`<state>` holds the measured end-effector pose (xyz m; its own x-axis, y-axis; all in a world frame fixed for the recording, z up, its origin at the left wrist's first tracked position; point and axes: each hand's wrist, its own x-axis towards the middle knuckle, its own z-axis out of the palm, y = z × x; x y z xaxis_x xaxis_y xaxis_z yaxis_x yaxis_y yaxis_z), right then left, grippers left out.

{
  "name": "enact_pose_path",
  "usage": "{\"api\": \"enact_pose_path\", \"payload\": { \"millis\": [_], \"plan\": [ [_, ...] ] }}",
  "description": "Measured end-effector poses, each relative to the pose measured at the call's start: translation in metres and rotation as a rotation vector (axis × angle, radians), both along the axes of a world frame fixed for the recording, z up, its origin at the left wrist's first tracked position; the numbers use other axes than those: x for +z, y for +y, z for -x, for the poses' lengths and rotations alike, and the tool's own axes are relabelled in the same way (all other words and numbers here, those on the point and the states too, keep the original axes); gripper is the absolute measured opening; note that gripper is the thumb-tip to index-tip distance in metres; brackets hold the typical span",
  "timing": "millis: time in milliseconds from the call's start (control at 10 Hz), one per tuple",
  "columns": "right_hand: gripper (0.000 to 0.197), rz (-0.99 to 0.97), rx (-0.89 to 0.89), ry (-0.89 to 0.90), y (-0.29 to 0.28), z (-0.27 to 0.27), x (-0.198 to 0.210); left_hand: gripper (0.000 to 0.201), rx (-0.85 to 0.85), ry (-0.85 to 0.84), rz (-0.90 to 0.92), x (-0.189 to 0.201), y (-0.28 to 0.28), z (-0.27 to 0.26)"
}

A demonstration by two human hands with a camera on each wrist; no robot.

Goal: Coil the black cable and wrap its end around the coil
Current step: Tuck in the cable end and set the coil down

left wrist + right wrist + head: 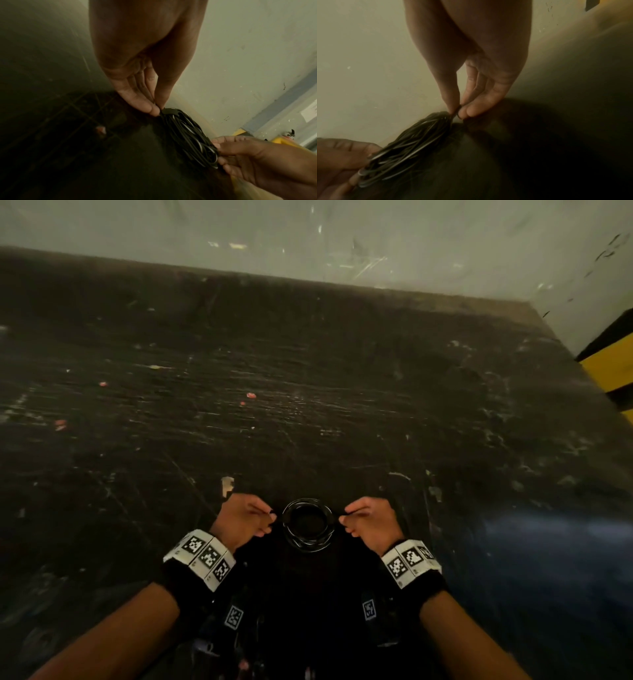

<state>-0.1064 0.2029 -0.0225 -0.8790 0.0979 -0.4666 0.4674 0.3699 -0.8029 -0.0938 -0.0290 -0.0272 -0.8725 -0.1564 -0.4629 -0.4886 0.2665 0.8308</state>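
Head view first, from left to right: the left hand [245, 520] sits at the near edge of a dark, scratched counter [308, 392], its thumb and fingertips pinched on the left rim of the black cable [307, 524], which is wound into a round coil of many loops. The coil sits between the two hands, close to the person's body. On its right rim the right hand [371, 522] pinches in the same way, fingers curled in. Both wrists wear black bands with white blocks printed in black-and-white square patterns. Beyond the counter stands a pale, scuffed wall [342, 234], and at the far right edge a yellow-and-black striped post [613, 364].

Left wrist view shows the left hand's fingertips [150, 106] and thumb closed on a strand at the coil's [188, 136] upper end, the other hand [257, 159] holding its lower end.

Right wrist view shows the right hand's fingertips [471, 109] and thumb nipping a thin strand at the top of the coil [406, 148], while the left hand [339, 162] holds the opposite side
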Motion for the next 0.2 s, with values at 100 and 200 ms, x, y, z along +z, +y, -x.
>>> {"api": "enact_pose_path", "payload": {
  "millis": [100,200],
  "plan": [
    [0.015,0.003,0.000,0.013,0.0019,0.0029,-0.0017,0.013,-0.031,-0.001,0.057,-0.0030,0.0000,0.0026],
    [0.014,0.003,0.009,0.010,0.0004,0.0019,-0.0021,0.008,-0.017,0.008,0.060,-0.0015,0.0022,0.0014]
  ]
}}
